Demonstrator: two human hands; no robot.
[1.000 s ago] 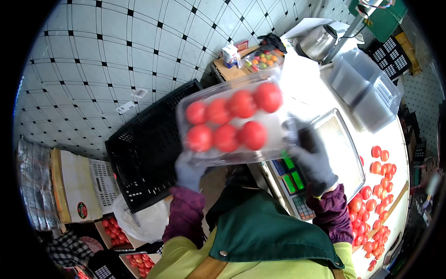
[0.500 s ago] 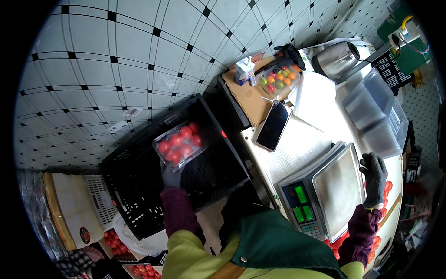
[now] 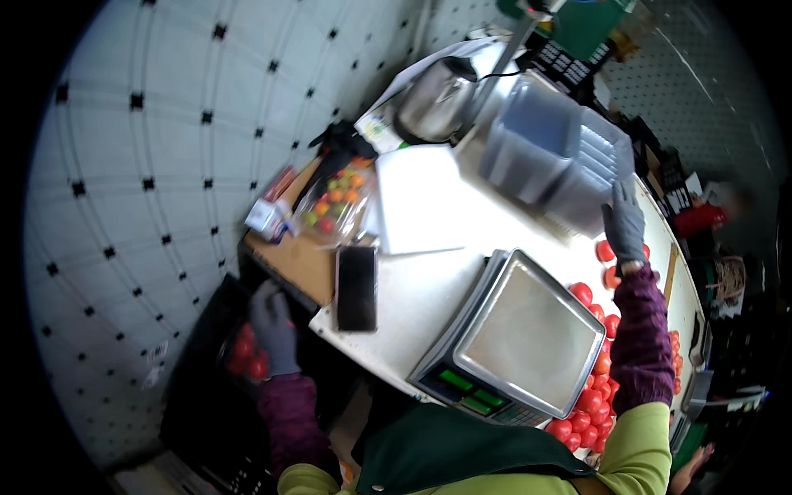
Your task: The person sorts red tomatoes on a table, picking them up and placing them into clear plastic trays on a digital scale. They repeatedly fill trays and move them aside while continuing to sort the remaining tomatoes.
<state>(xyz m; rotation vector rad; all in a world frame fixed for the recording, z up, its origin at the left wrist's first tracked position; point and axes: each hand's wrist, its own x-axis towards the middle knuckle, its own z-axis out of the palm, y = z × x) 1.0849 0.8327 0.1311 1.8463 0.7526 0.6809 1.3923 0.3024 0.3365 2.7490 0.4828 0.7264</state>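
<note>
My left hand (image 3: 274, 326), in a grey glove, is at the right side of a clear pack of red tomatoes (image 3: 245, 353) inside a black crate (image 3: 194, 412). Its fingers point away from me and look stretched out; blur and shadow hide part of the pack. Across the table, my right hand (image 3: 624, 224), gloved too, reaches to the near right edge of stacked clear plastic containers (image 3: 582, 177). Those fingers are straight, with nothing visibly gripped. Loose red tomatoes (image 3: 590, 402) lie below that arm, beside a scale (image 3: 528, 330) whose metal pan is bare.
A dark-screened phone (image 3: 356, 289) lies at the table's left edge. Behind it are a pack of mixed small tomatoes (image 3: 338, 198) on cardboard (image 3: 301, 264), white paper (image 3: 419, 198) and a steel kettle (image 3: 437, 99). A tiled wall (image 3: 165, 148) borders the crate. Another person's hand (image 3: 701, 458) shows at lower right.
The view has swung right. My left hand has gone from the pack's near edge to its right side. My right hand has moved from beside the scale to the stacked containers.
</note>
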